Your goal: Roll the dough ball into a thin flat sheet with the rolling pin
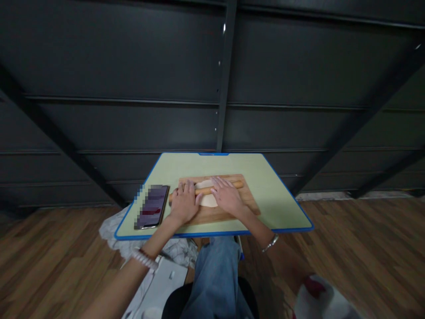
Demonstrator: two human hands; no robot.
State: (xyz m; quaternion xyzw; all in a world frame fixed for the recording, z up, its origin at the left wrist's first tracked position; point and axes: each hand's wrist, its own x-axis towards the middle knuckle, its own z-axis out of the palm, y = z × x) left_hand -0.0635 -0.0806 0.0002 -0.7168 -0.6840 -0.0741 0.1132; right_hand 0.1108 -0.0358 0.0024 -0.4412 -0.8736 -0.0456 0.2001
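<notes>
A wooden rolling pin (205, 191) lies across a flattened, pale round of dough (208, 202) on a wooden board (247, 204). My left hand (183, 201) rests on the pin's left part, fingers stretched over it and thumb toward the dough. On the right part lies my right hand (227, 194), its fingers also extended over the pin and not wrapped round it. Both palms face down and hide parts of the pin and dough. The pin's right end sticks out past my right hand.
The board sits on a small light-green table (279, 210) with a blue rim. A phone (153, 207), partly pixelated, lies left of my left hand. Dark metal panels (133, 128) stand behind the table. Crumpled white cloth (114, 226) and a white box (166, 283) are below.
</notes>
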